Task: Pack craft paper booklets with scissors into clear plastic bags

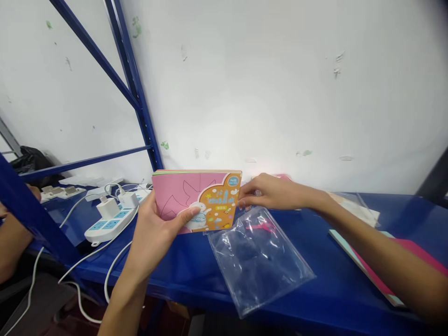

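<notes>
My left hand [152,228] grips a paper-cutting craft book [182,189] from its lower left, thumb across the front. Its cover is pink with drawn outlines, an orange panel and a white rabbit; coloured sheet edges show along the top. Just right of the book, my right hand [262,191] has its fingers closed at the upper edge of a clear plastic bag [259,266]. The bag slants over the table's front edge. A small pink item [264,226] shows through its upper part; its kind is unclear. Part of the right fingertips is hidden.
A white power strip [112,224] with plugs and cables stands left on the blue table [185,261]. Blue shelf posts [140,93] rise behind it. Pink and pale-blue boards [371,266] lie under my right forearm. Another person's arm [14,233] is at far left.
</notes>
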### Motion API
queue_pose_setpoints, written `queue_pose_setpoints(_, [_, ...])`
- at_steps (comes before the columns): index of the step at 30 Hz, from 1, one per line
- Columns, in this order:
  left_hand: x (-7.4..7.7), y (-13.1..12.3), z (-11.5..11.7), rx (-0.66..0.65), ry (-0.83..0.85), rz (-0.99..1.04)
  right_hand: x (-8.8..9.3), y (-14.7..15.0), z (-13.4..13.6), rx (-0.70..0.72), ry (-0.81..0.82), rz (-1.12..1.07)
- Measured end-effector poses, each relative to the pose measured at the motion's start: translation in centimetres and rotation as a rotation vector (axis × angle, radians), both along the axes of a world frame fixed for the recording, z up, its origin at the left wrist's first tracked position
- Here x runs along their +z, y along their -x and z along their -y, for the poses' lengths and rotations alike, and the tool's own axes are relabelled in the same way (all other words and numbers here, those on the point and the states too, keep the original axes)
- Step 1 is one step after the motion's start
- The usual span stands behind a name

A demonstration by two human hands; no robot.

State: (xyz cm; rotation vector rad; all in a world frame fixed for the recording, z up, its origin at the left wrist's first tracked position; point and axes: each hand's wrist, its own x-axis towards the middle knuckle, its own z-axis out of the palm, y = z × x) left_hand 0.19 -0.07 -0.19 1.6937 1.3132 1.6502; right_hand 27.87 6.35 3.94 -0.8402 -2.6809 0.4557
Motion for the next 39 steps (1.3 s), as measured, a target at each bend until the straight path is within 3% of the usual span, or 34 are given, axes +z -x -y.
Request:
queue_pose_setpoints(8, [0.1, 0.3, 0.2, -0.058, 0.056, 0.026, 0.9, 0.2, 0.9, 0.020, 0.040, -0.126])
queue_pose_setpoints(16, [0.7, 0.4, 0.7, -0.051, 0.137, -0.011, 1.5, -0.2, 1.3, -0.080, -0.144, -0.175])
queue_pose_setpoints(24, [0.7, 1.0, 0.8, -0.038, 0.195, 0.002, 1.6, -0.1, 1.4, -0.127, -0.162, -0.203])
queue_pose_setpoints(32, [1.0, 1.4, 1.4, 0.018, 0.232, -0.042, 2.0, -0.6, 1.6, -0.204, -0.304, -0.220])
queue_pose_setpoints(39, [1.6, 1.5, 1.5, -0.075, 0.301, 0.010, 1.8, -0.1, 1.7, -0.282, -0.243, -0.296])
